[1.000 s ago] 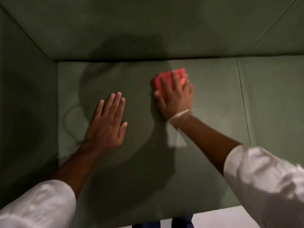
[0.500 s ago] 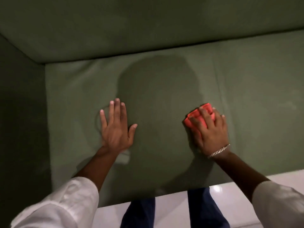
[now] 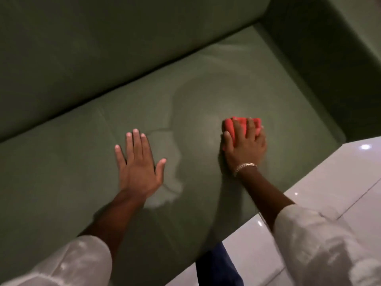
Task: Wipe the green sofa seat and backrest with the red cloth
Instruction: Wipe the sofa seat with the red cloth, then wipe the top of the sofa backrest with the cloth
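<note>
My right hand (image 3: 244, 148) presses the red cloth (image 3: 241, 125) near the seat's (image 3: 226, 89) right end; left grip (image 3: 138, 164) flat, released; backrest (image 3: 103, 48) likely unwiped.

Bare hands: two, the left hand (image 3: 138, 166) flat and the right hand (image 3: 245, 147) pressed on cloth
Folded red cloths: one red cloth (image 3: 242, 126)
Green upholstered sofa seats: one seat (image 3: 82, 162)
Green sofa backrests: one backrest (image 3: 103, 48)
Green sofa armrests: one armrest (image 3: 329, 58)
Silver chain bracelets: one bracelet (image 3: 245, 166)
White shirt sleeves: two sleeves (image 3: 61, 265)
</note>
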The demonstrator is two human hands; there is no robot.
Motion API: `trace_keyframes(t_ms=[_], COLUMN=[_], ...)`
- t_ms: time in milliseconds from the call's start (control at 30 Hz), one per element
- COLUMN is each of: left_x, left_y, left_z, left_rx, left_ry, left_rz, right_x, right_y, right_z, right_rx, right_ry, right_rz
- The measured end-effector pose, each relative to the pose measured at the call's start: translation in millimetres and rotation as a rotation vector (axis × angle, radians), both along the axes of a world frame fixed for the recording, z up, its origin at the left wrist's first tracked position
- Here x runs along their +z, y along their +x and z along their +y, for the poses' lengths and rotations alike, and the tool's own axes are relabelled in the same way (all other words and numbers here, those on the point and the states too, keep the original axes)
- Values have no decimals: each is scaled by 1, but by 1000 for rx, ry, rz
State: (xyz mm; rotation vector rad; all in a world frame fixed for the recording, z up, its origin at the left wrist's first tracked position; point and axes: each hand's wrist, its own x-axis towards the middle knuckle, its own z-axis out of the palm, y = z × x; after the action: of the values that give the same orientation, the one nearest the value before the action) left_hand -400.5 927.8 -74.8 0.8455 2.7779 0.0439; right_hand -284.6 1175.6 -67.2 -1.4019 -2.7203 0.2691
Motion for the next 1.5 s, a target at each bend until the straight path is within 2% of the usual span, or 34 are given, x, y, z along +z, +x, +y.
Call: trace_keyframes(t_ms=[33,67,100,200,233,267,333,433,500,533,567,667,700,733,800,867,900,967,1033,1100,1167,1267,1300,1333,1367,1433,1500], left_x=[-2,-4,-5,-5,-4,-3,-3,-4,-4,-3,-2,7,15,25,59,105,130,182,230,276,308,316,312,308,305,301,302], left_y=[-6,-12,-18,-32,-36,-41,-53,-76,-85,-86,-85,-88,-95,-104,-130,-159,-174,-204,-239,-276,-307,-322,-324,-324,-325,-328,-328], left_z=[14,25,33,39,41,43,47,54,60,61,62,62,61,60,63,74,80,92,96,90,81,76,76,77,77,77,77], left_rx=[-8,-14,-22,-56,-58,-60,-74,-85,-81,-78,-74,-63,-71,-86,-118,-128,-139,-166,-174,-173,-197,-240,-239,-236,-234,-238,-253], left_ry=[-1,4,10,26,32,33,35,45,46,45,44,92,122,147,169,185,191,193,173,142,109,80,86,96,105,115,122], left_rz=[13,22,29,53,60,62,64,76,89,95,90,38,51,99,258,396,453,554,639,673,674,685,681,676,675,682,685], right_x=[1,1,-1,-7,-6,-7,-8,-2,1,0,-1,-11,-11,-7,8,35,56,104,151,202,238,248,240,226,212,193,201], right_y=[-18,-31,-35,-1,6,2,-23,-89,-118,-124,-122,-102,-105,-113,-146,-191,-215,-259,-294,-326,-356,-382,-383,-381,-378,-371,-372], right_z=[-6,-15,-28,-56,-44,-27,7,52,48,34,16,-14,-8,0,13,22,23,18,8,-5,-14,-18,-14,-9,-7,-14,-34], right_rx=[-121,-121,22,794,930,972,802,393,227,230,321,820,862,773,343,-101,-259,-497,-597,-589,-518,-276,-293,-393,-551,-851,-890], right_ry=[-39,-50,-63,-41,-36,-16,61,-30,-71,-55,-28,68,75,59,-23,-320,-567,-1041,-1196,-1203,-927,-367,-307,-329,-433,-757,-848], right_rz=[31,49,52,15,10,12,-17,42,58,52,42,50,62,54,33,168,392,970,1266,1428,1392,1164,1134,1118,1114,1114,1084])
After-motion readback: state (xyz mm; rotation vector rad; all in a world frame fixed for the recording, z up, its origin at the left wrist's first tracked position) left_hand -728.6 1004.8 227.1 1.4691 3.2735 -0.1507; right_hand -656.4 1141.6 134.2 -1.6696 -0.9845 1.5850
